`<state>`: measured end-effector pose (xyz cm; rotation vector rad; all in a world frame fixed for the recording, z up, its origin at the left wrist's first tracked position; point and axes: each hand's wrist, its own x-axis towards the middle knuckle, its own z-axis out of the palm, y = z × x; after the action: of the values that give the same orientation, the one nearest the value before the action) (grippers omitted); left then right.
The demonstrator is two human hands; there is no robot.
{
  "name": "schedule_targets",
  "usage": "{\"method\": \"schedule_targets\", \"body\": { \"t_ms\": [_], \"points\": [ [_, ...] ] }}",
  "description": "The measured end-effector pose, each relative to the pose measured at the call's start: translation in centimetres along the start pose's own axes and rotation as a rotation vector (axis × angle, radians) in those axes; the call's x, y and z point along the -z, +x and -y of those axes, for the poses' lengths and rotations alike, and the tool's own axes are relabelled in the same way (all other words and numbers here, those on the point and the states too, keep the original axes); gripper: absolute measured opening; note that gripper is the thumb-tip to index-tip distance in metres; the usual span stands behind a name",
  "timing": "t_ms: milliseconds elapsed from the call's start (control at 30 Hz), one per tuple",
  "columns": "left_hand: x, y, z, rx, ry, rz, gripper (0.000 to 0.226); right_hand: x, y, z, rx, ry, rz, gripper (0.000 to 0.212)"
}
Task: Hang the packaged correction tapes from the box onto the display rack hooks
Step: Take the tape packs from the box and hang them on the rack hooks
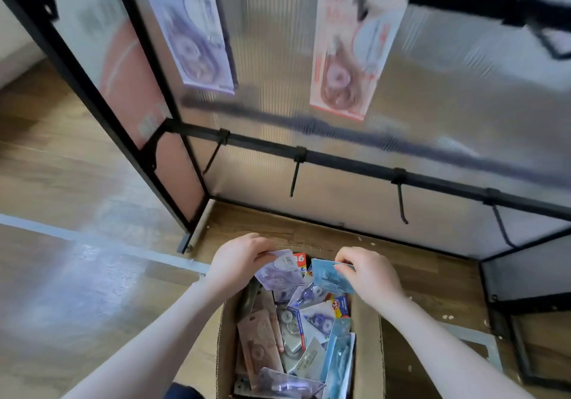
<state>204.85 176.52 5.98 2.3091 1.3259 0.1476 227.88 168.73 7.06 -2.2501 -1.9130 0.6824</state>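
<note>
Print on the packs is too blurred to read, save a white "6" on a red card (299, 259) in the cardboard box (367, 352). The left hand (239, 259) pinches a lilac correction tape pack (279, 270) and the right hand (372, 275) a blue pack (332, 276), both over the box's far end. Lilac (193, 32) and pink (349, 49) packs hang on the display rack (340, 157), upper hooks cut off.

My box (367, 346) is matt brown corrugated cardboard; the packs (309, 321) inside are glossy plastic on card. The rack (349, 157) is matt black metal, its panels ribbed translucent plastic.
</note>
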Motion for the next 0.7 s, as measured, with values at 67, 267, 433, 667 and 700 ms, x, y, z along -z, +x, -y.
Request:
{"method": "schedule_targets", "body": {
  "t_ms": [67,267,433,667,700],
  "points": [
    [4.0,-0.7,-1.8,0.002,-0.006,-0.024,0.018,3.8,-1.3,1.8,0.009,0.011,-0.053,0.010],
    [15.7,-2.7,-6.7,-0.043,-0.005,-0.055,0.020,14.4,-5.1,7.0,0.002,0.043,-0.172,0.016],
    [23.6,-5.2,-9.3,-0.057,-0.010,-0.060,0.027,21.1,-8.1,11.1,0.018,0.050,-0.227,0.016],
    [32.2,-6.0,-9.1,-0.053,0.016,-0.139,0.021,26.3,-8.2,16.5,0.069,0.096,-0.276,0.009],
    [33.1,-6.0,-8.8,-0.054,0.017,-0.147,0.021,26.7,-7.9,17.2,0.077,0.099,-0.291,0.008]
  ]
}}
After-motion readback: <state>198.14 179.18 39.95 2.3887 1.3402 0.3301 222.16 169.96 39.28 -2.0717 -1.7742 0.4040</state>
